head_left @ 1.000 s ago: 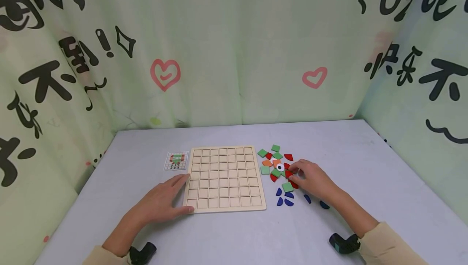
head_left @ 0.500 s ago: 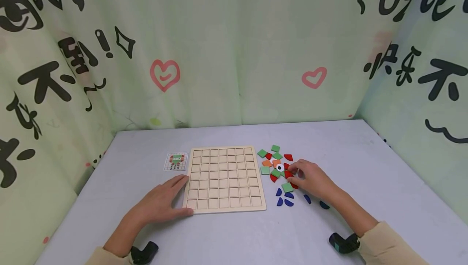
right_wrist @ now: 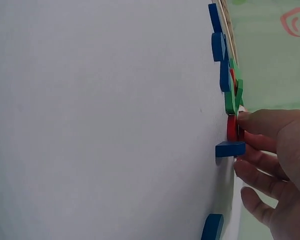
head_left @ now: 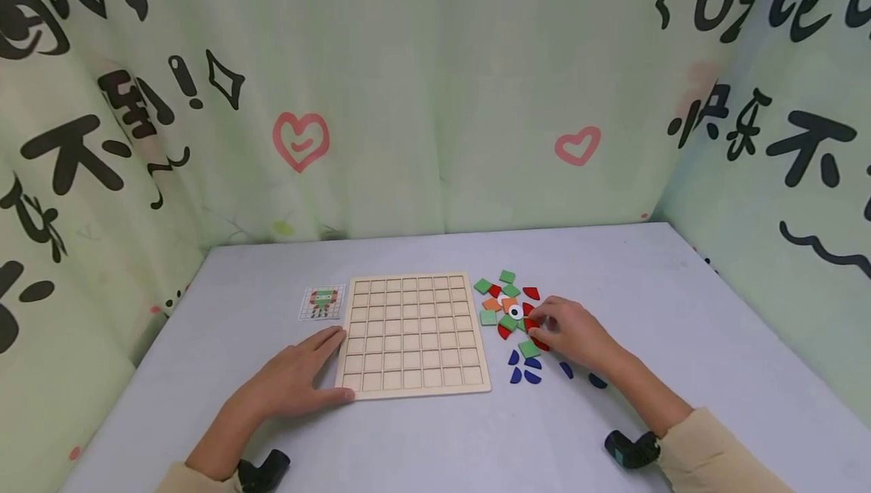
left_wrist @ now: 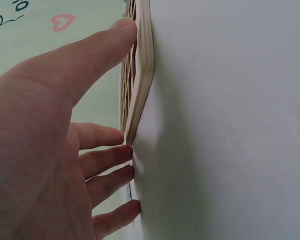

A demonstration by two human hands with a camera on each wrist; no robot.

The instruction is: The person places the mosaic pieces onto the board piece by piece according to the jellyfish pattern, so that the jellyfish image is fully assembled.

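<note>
My left hand [head_left: 289, 378] rests at the left side of a square wooden grid board [head_left: 413, 336], fingers extended along its edge and thumb at the near left corner. In the left wrist view the thumb [left_wrist: 102, 47] lies over the board's rim. On the other side, my right hand [head_left: 580, 333] pinches a red quarter-round piece [head_left: 530, 324] between thumb and fingers, low among the loose pieces. Around it lie green squares [head_left: 528, 348], orange pieces [head_left: 491, 304], other red pieces [head_left: 531, 293] and a white ring-shaped piece with a dark centre [head_left: 516, 312].
Several blue half-round pieces [head_left: 533, 377] lie in front of the pile, two of them under the right forearm. A small pattern card [head_left: 323, 302] showing a green and red figure sits left of the board. Printed curtains enclose the white table [head_left: 422, 448].
The head view has turned slightly to the right, so everything appears a little further left. Both hands keep nearly the same places and poses.
</note>
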